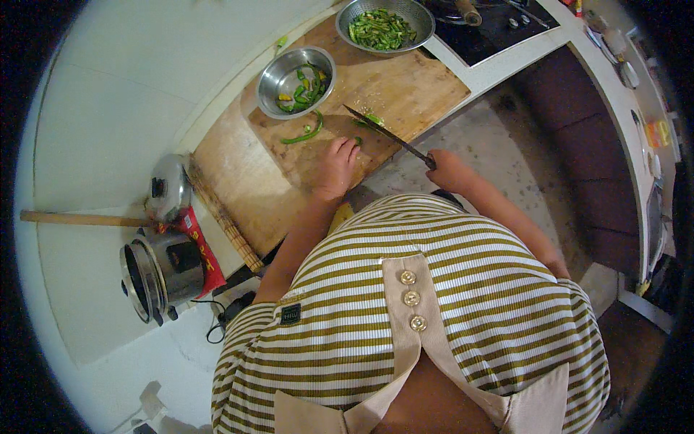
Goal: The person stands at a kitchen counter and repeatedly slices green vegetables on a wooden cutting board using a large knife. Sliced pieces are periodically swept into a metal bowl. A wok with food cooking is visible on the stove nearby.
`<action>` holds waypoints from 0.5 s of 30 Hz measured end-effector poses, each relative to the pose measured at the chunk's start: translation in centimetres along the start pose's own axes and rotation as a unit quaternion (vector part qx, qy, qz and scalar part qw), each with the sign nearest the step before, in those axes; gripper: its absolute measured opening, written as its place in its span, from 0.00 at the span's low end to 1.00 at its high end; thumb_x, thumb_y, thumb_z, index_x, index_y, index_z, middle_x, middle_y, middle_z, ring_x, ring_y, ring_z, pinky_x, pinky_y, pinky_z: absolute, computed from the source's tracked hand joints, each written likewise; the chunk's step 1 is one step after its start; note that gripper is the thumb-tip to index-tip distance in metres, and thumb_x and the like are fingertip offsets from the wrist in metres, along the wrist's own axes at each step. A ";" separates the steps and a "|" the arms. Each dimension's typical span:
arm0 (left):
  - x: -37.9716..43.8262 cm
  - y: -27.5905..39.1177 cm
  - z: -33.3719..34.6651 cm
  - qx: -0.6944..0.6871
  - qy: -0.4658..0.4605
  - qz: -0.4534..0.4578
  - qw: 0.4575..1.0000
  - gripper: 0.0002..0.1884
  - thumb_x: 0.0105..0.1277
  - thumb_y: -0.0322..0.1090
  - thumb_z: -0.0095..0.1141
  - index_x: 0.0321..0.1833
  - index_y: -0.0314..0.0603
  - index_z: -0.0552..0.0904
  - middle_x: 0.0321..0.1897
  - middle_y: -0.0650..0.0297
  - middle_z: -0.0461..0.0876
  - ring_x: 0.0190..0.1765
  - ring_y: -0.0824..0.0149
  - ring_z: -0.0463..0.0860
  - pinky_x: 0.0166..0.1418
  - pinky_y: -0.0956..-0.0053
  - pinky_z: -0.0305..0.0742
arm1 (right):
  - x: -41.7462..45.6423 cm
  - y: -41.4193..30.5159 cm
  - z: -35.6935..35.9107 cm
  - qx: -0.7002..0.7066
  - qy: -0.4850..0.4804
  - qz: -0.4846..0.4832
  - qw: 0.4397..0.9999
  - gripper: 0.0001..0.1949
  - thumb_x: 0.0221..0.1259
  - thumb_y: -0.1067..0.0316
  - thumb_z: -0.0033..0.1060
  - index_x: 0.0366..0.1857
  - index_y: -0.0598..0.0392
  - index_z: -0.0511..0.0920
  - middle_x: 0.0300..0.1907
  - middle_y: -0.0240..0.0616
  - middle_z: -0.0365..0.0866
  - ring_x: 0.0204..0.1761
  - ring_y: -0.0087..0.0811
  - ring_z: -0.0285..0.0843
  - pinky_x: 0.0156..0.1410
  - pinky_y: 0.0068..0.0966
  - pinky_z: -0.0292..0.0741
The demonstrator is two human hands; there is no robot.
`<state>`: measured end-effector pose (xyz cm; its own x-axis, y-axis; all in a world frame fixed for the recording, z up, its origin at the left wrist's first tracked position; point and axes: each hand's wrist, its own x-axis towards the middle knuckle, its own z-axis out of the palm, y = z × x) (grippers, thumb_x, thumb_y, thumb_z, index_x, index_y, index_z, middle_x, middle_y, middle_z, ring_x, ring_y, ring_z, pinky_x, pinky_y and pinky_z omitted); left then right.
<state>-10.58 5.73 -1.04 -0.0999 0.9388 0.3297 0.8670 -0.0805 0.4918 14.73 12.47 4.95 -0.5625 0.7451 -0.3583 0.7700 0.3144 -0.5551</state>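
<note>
My right hand (450,171) grips the handle of a dark-bladed kitchen knife (387,134), its blade slanting over the wooden cutting board (428,87). Under and beside the blade lie cut green pepper pieces (370,119) with scattered pale seeds. My left hand (337,165) rests on the board with fingers bent, a small green piece (358,141) at its fingertips; whether it pinches the piece is unclear. A long curved green pepper (312,134) lies beyond that hand. Behind it stands a steel bowl (265,87) with green and yellowish peppers.
A perforated steel bowl (425,27) of chopped green vegetables stands at the board's far end, near a black cooktop (493,38). A rolled bamboo mat (227,219) lies along the board's left edge. Further left are an electric cooker (179,266), a red packet (209,260) and a metal lid (171,187).
</note>
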 end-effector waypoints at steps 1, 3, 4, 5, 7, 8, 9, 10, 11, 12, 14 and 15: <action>-0.1 -0.4 0.2 -0.021 -0.015 -0.010 1.000 0.12 0.58 0.34 0.56 0.43 0.37 0.78 0.44 0.52 0.75 0.46 0.52 0.75 0.52 0.64 0.71 | 0.2 -0.2 0.2 0.001 -0.006 0.015 1.000 0.11 0.41 0.70 0.55 0.31 0.62 0.74 0.33 0.57 0.77 0.39 0.54 0.75 0.45 0.43 0.72; -0.3 -0.9 0.6 -0.044 -0.015 -0.008 0.999 0.11 0.57 0.32 0.56 0.42 0.36 0.78 0.44 0.51 0.75 0.47 0.51 0.74 0.52 0.63 0.71 | 0.5 -0.6 0.4 0.002 -0.008 0.023 1.000 0.11 0.42 0.70 0.55 0.32 0.61 0.74 0.34 0.57 0.77 0.40 0.54 0.75 0.46 0.43 0.72; -0.4 -1.2 0.7 -0.054 -0.022 -0.013 0.998 0.11 0.57 0.32 0.56 0.42 0.36 0.78 0.45 0.50 0.74 0.47 0.50 0.74 0.52 0.63 0.71 | 0.6 -0.9 0.5 0.001 -0.005 0.016 1.000 0.11 0.42 0.70 0.55 0.32 0.60 0.74 0.34 0.56 0.77 0.40 0.54 0.75 0.45 0.43 0.73; -0.5 -1.5 0.9 -0.039 -0.004 0.008 0.999 0.11 0.56 0.30 0.55 0.41 0.36 0.78 0.43 0.51 0.75 0.45 0.51 0.75 0.50 0.64 0.72 | 0.6 -1.3 0.5 -0.002 -0.007 0.020 1.000 0.11 0.42 0.70 0.54 0.33 0.60 0.75 0.34 0.55 0.77 0.39 0.54 0.75 0.45 0.43 0.73; -0.9 -2.1 1.0 -0.007 0.014 0.040 0.999 0.10 0.53 0.27 0.54 0.40 0.37 0.79 0.38 0.53 0.76 0.42 0.52 0.76 0.44 0.64 0.73 | 0.8 -2.2 0.3 -0.022 -0.037 0.006 0.999 0.12 0.43 0.70 0.53 0.35 0.58 0.75 0.35 0.54 0.78 0.39 0.53 0.75 0.46 0.43 0.73; -1.2 -2.4 1.2 -0.001 -0.011 0.023 1.000 0.11 0.52 0.26 0.53 0.40 0.37 0.79 0.38 0.53 0.76 0.42 0.51 0.76 0.44 0.64 0.73 | 0.9 -2.6 0.4 -0.033 -0.056 0.003 0.998 0.12 0.43 0.70 0.53 0.35 0.58 0.75 0.35 0.53 0.78 0.39 0.53 0.75 0.46 0.43 0.73; -1.5 -2.6 1.2 0.007 -0.032 0.009 0.999 0.11 0.52 0.25 0.53 0.40 0.37 0.79 0.39 0.53 0.76 0.42 0.51 0.76 0.44 0.64 0.73 | 0.9 -3.1 0.3 -0.044 -0.064 -0.003 0.997 0.12 0.44 0.71 0.53 0.36 0.57 0.75 0.35 0.52 0.78 0.39 0.52 0.75 0.45 0.43 0.73; -1.7 -2.8 1.3 0.015 -0.051 -0.005 0.999 0.12 0.51 0.25 0.52 0.39 0.38 0.79 0.39 0.52 0.75 0.42 0.50 0.75 0.44 0.64 0.73 | 1.0 -3.5 0.2 -0.056 -0.071 -0.011 0.996 0.12 0.44 0.71 0.53 0.37 0.56 0.75 0.35 0.52 0.78 0.39 0.52 0.76 0.45 0.43 0.73; -1.9 -3.1 1.4 0.025 -0.069 -0.009 0.997 0.12 0.51 0.25 0.52 0.40 0.38 0.79 0.40 0.52 0.75 0.43 0.50 0.75 0.45 0.64 0.73 | 1.1 -3.9 0.2 -0.066 -0.070 -0.029 0.995 0.13 0.44 0.71 0.52 0.37 0.56 0.75 0.35 0.51 0.78 0.39 0.51 0.76 0.45 0.43 0.73; -2.1 -3.3 1.4 0.035 -0.087 -0.014 0.996 0.12 0.51 0.25 0.52 0.40 0.39 0.79 0.40 0.52 0.75 0.44 0.50 0.75 0.45 0.64 0.73 | 1.0 -4.2 0.2 -0.076 -0.060 -0.026 0.995 0.11 0.45 0.71 0.53 0.36 0.56 0.75 0.34 0.51 0.78 0.38 0.51 0.76 0.44 0.42 0.73; -2.4 -3.6 1.7 0.035 -0.084 -0.015 0.996 0.12 0.51 0.26 0.51 0.40 0.40 0.79 0.41 0.52 0.75 0.44 0.50 0.75 0.46 0.64 0.73 | 0.9 -4.5 0.1 -0.096 -0.031 -0.041 0.994 0.09 0.46 0.71 0.53 0.33 0.56 0.74 0.31 0.49 0.78 0.36 0.50 0.76 0.41 0.42 0.72; -2.5 -3.6 1.9 0.026 -0.065 -0.012 0.997 0.12 0.51 0.26 0.52 0.40 0.41 0.79 0.42 0.52 0.75 0.44 0.51 0.75 0.46 0.64 0.73 | 0.8 -4.5 0.0 -0.091 -0.032 -0.042 0.994 0.09 0.46 0.71 0.53 0.33 0.56 0.74 0.31 0.49 0.78 0.36 0.50 0.76 0.41 0.42 0.72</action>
<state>-12.48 4.29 -5.17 -0.0596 0.9760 0.2097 0.8899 -0.0432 0.4541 10.78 11.67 7.13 -0.6405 0.6749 -0.3665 0.7582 0.4799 -0.4413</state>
